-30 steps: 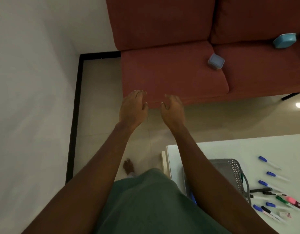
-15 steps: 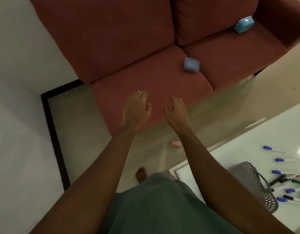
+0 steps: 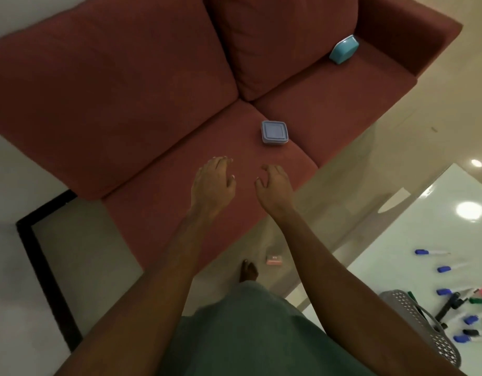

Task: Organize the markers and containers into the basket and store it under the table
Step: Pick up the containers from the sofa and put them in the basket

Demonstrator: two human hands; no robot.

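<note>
A rust-red two-seat sofa [image 3: 153, 90] with thick back cushions stands against a pale wall [image 3: 6, 294]. A black skirting strip [image 3: 41, 267] borders the glossy beige tiled floor [image 3: 79, 253]. At the right, a white glossy desk [image 3: 424, 226] carries round ceiling-light reflections [image 3: 469, 210].

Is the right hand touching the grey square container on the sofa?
Apart. The head view shows red cushion between the right hand and the grey square container.

Single head-worn wide-angle view, looking steeply down and forward over sofa [image 3: 158, 109], near arms.
</note>
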